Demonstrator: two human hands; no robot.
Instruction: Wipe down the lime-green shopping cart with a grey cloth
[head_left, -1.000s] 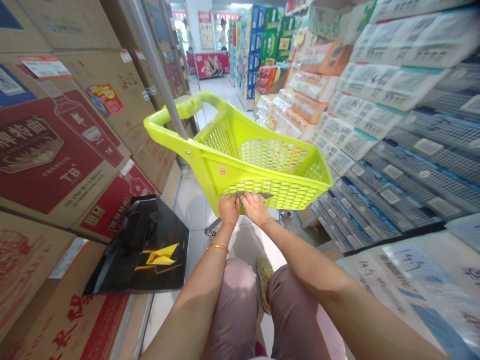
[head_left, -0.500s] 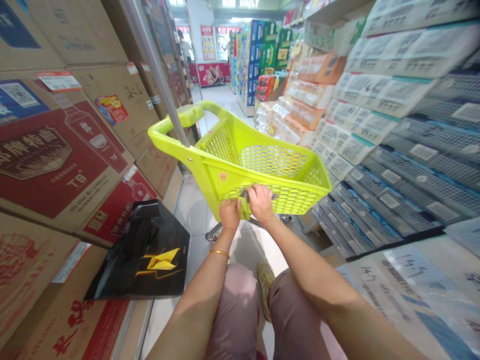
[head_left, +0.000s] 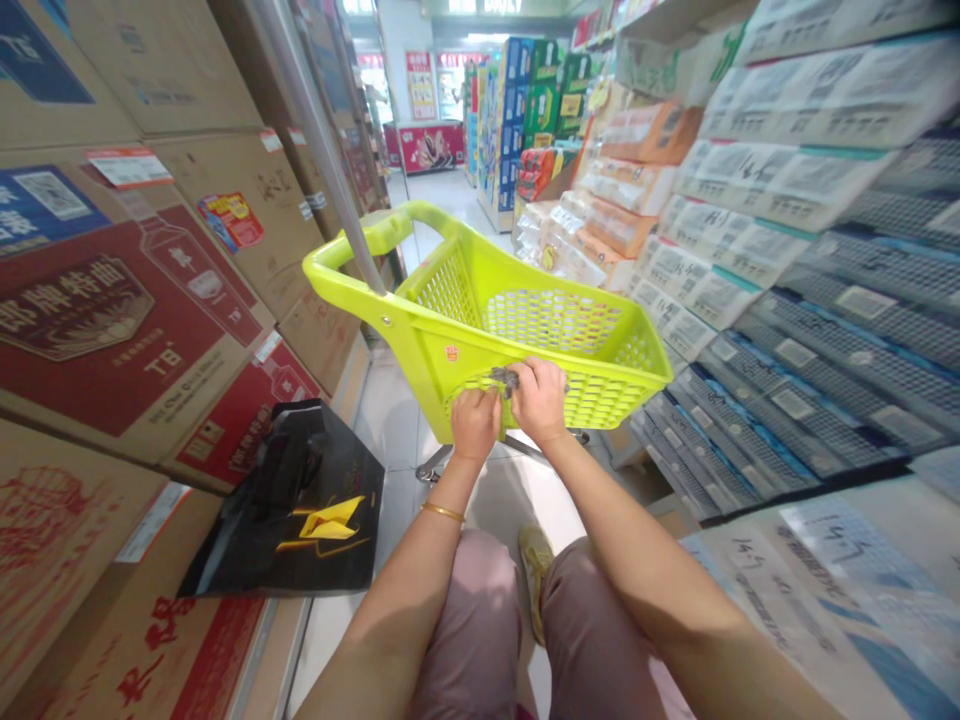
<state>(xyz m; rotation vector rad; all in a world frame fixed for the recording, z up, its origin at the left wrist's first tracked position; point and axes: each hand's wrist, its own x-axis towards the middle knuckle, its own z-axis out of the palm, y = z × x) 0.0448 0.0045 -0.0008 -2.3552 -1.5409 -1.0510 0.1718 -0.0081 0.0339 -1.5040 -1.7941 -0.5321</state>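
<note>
A lime-green shopping cart (head_left: pixel 420 345) with perforated basket sides stands sideways before me. My right hand (head_left: pixel 538 398) is closed on a crumpled grey piece, which looks like a cloth (head_left: pixel 505 378), against the cart's near side. The cloth sticks out at the left of my knuckles, and a bit shows at their right. Just left and slightly lower, my left hand (head_left: pixel 477 422) has its fingers curled in at the same perforated panel. What those fingers hold, if anything, is hidden.
Stacked cardboard cartons (head_left: pixel 112 310) wall the left side. A black bag (head_left: pixel 300 500) with a yellow print leans there on the floor. Packs of tissue paper (head_left: pixel 750 230) are piled along the right. A metal pole (head_left: pixel 322 140) rises at the cart's handle. Tiled aisle floor (head_left: pixel 442 200) runs beyond.
Both hands have shifted slightly right along the cart's side, and more of the grey cloth shows between them. The whole view has moved a little; the cart stays in place.
</note>
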